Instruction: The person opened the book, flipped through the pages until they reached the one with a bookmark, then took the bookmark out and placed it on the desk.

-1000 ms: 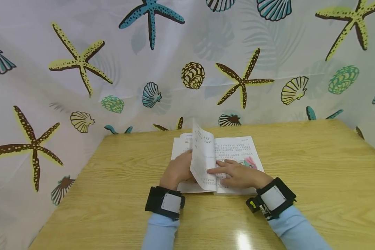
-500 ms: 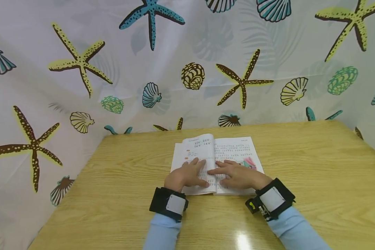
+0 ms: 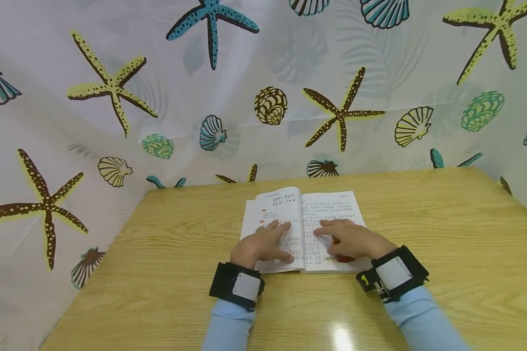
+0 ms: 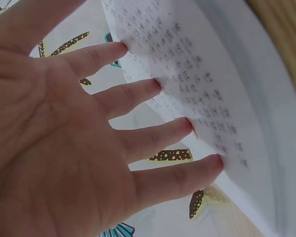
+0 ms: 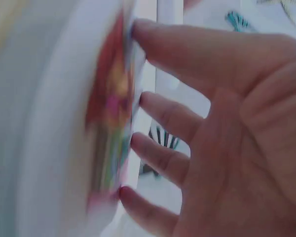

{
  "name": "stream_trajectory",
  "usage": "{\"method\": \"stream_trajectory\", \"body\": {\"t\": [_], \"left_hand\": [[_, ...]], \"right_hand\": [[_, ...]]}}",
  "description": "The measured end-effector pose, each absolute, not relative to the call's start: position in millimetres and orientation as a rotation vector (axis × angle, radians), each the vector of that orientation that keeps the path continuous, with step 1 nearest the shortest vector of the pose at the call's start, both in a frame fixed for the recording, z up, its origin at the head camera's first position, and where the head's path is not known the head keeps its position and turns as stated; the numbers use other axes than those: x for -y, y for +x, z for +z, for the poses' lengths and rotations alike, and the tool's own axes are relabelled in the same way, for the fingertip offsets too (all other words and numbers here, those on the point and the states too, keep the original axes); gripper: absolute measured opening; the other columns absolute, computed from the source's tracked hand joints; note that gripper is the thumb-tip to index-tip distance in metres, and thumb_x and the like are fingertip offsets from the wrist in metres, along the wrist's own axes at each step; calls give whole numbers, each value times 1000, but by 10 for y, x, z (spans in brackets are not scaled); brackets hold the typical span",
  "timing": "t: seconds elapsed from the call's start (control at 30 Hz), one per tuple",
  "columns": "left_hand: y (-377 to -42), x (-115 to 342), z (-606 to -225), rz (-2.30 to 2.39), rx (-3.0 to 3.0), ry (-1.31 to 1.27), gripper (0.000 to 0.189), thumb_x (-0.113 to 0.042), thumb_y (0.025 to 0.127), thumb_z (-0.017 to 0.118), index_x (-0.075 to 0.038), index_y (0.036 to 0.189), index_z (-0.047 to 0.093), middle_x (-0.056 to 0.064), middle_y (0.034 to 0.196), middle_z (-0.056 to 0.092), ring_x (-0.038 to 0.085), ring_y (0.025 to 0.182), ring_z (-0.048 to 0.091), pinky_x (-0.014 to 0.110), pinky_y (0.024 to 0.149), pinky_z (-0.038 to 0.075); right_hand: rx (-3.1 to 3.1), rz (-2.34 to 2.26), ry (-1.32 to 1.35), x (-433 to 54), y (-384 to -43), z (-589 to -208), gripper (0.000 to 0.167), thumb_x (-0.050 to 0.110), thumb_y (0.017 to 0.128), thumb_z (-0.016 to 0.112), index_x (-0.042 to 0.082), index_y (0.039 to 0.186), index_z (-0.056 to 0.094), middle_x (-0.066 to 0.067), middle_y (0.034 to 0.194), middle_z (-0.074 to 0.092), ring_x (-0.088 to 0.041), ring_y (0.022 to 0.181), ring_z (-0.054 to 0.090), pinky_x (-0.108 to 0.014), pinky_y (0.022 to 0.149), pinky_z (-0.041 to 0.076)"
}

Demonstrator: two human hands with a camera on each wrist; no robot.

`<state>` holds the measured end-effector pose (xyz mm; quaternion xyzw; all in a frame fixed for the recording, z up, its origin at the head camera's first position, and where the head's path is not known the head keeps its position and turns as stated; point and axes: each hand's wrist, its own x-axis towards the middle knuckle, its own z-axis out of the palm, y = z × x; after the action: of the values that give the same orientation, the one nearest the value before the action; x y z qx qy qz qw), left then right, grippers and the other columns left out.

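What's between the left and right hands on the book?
Between the left hand and right hand lies only the open book: its centre fold, with printed text on either side. The head view shows it.

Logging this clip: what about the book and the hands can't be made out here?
Printed text on the open book: too small to read in the head view.
Illustration: partly covered by the right hand in the head view, blurred in the right wrist view.
Left hand: in the left wrist view, the top edge cuts off its thumb.
Front cover: hidden in all views.
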<state>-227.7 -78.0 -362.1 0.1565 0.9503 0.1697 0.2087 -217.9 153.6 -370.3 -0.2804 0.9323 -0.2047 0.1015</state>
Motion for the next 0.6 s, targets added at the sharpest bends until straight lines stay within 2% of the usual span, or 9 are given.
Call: {"method": "stream_trajectory", "body": {"t": [0.1,0.3,0.47,0.6], "left_hand": [[-2285,782,-3634,478,-2646,446,84,-31,90,79,-19,160,34,11,166,25,43,150,23,60,116,27],[-2296,784,-3653,480,-2653,454,85,-31,90,80,-19,160,34,12,166,25,43,149,23,60,116,27],[-2289,776,-3645,474,-2642,434,84,-31,90,80,-19,160,34,10,165,27,40,150,24,58,117,26],[-2265,774,-3619,485,-2606,418,86,-31,88,81,-19,160,34,7,164,31,31,151,26,49,120,26]], "right_hand": [[-2775,-556,-713,-1736,-2231,-3711,47,11,89,72,1,134,64,-31,149,44,-56,137,35,-68,109,31],[-2703,-679,-518,-2082,-2285,-3723,57,10,89,70,-3,142,55,-36,154,30,-64,138,24,-77,106,25],[-2663,-731,-507,-2150,-2278,-3703,59,10,90,70,-4,144,51,-36,156,26,-63,139,22,-76,107,24],[-2635,-720,-481,-2132,-2268,-3671,60,7,89,71,-6,144,51,-37,156,24,-62,140,22,-73,109,24]]}}
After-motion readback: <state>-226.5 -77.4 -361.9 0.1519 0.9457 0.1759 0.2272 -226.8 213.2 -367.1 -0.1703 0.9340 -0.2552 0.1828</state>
